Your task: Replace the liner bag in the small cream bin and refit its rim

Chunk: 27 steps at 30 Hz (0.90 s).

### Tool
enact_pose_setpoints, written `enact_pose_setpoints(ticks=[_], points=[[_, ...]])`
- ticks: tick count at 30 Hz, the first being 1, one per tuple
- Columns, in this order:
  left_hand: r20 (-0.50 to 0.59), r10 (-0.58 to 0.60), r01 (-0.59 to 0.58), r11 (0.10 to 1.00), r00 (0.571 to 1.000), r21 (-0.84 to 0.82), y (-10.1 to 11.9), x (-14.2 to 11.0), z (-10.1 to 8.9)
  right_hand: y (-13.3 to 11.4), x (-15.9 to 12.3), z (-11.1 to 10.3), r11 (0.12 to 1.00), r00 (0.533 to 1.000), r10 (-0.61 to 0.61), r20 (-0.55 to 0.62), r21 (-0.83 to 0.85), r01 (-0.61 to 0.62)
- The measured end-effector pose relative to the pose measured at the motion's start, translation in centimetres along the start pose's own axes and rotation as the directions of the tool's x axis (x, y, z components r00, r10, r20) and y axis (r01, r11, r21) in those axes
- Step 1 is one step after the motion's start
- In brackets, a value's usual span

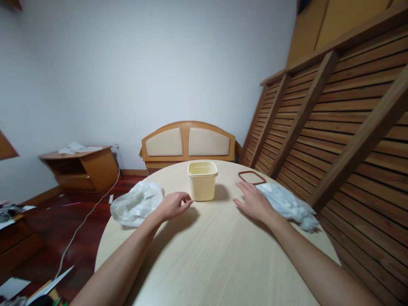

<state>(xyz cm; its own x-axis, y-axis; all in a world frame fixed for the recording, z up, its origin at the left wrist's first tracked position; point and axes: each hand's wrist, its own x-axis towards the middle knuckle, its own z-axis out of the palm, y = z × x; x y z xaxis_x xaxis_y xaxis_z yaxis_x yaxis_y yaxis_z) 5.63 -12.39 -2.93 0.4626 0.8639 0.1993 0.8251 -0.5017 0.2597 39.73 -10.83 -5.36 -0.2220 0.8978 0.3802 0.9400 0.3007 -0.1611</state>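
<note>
A cream plastic bin [203,187] with a square rim stands upright on the round wooden table [204,255]. Just left of its base is my left hand [174,205], holding nothing, with fingers bent and the thumb apart from them. My right hand [251,200] hovers or rests to the bin's right, fingers spread and holding nothing. Beyond it lies a reddish-brown square frame [240,177], partly hidden by a bag. That pale plastic bag [287,203] lies crumpled beside my right wrist. Another crumpled, whitish plastic bag [140,202] sits left of my left hand.
Behind the table stands a padded wooden headboard [188,158] against the wall. Tall slatted wooden panels [318,127] lean along the right side. A low cabinet [86,170] with papers on top is at the left, and a white cable [92,208] runs across the dark floor.
</note>
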Motion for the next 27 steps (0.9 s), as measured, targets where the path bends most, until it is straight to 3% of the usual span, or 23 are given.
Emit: enact_pose_setpoints(ticks=[3, 6, 9, 11, 18, 27], points=[[-0.167, -0.236, 0.264, 0.948, 0.957, 0.176, -2.0, 0.1, -1.0, -2.1, -0.2, 1.8, 0.990, 0.990, -0.110, 0.086, 0.096, 0.102], [-0.278, -0.376, 0.440, 0.870, 0.884, 0.223, -3.9, -0.1, -1.1, -3.1, -0.5, 3.0, 0.986, 0.980, -0.133, 0.150, 0.121, 0.115], [-0.302, -0.487, 0.560, 0.791, 0.820, 0.246, -5.1, -0.4, -0.4, -3.2, -0.6, 3.6, 0.985, 0.973, -0.141, 0.183, 0.127, 0.119], [-0.264, -0.527, 0.584, 0.773, 0.808, 0.248, -5.4, -0.5, 0.2, -3.1, -0.6, 3.7, 0.984, 0.970, -0.147, 0.191, 0.127, 0.124], [-0.140, -0.519, 0.536, 0.829, 0.843, 0.158, -4.6, 0.1, 1.3, -3.9, -0.8, 3.2, 0.959, 0.956, -0.266, 0.126, 0.139, 0.248], [-0.045, -0.325, 0.327, 0.945, 0.945, 0.032, -1.0, 0.8, 2.9, -7.5, -0.5, 2.6, 0.910, 0.900, -0.407, 0.156, 0.155, 0.385]])
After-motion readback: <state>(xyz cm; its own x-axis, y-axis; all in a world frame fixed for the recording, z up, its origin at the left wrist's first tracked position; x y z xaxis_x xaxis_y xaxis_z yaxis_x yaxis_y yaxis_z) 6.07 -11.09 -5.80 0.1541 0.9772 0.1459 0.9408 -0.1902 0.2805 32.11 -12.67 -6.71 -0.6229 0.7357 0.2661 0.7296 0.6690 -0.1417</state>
